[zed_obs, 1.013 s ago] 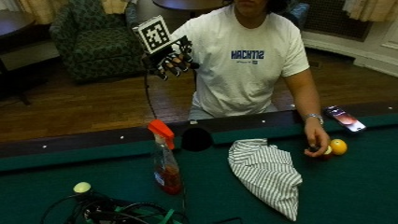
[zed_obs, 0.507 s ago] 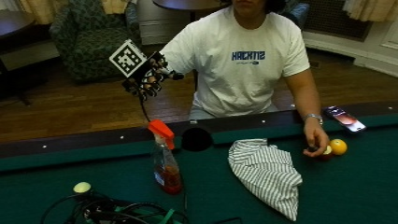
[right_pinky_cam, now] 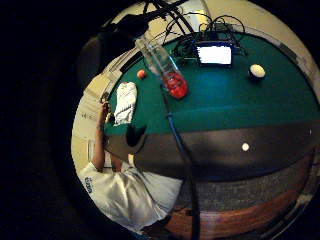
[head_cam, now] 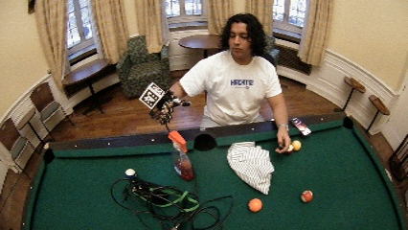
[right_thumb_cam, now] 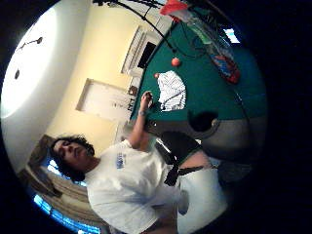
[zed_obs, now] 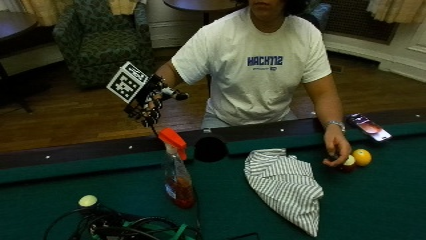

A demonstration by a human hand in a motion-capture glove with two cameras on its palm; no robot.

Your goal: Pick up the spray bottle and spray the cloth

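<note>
Standing upright on the green felt near your rail, the spray bottle (zed_obs: 178, 176) keeps its long axis vertical, its orange trigger head (zed_obs: 172, 138) on top and red liquid in the base. The striped cloth (zed_obs: 286, 185) lies crumpled at the bottle's three o'clock, apart from it on the same felt. Your gloved right hand (zed_obs: 148, 102) hangs above the rail, off the table's edge, so the bottle sits roughly at six o'clock from it in the outside view, below and slightly out over the table. Its fingers droop loosely curled and hold nothing, touching nothing. Your bare left hand (zed_obs: 336, 149) rests on billiard balls (zed_obs: 355, 159) well to the far side of the cloth, so the gloved hand is the nearer one to the bottle.
</note>
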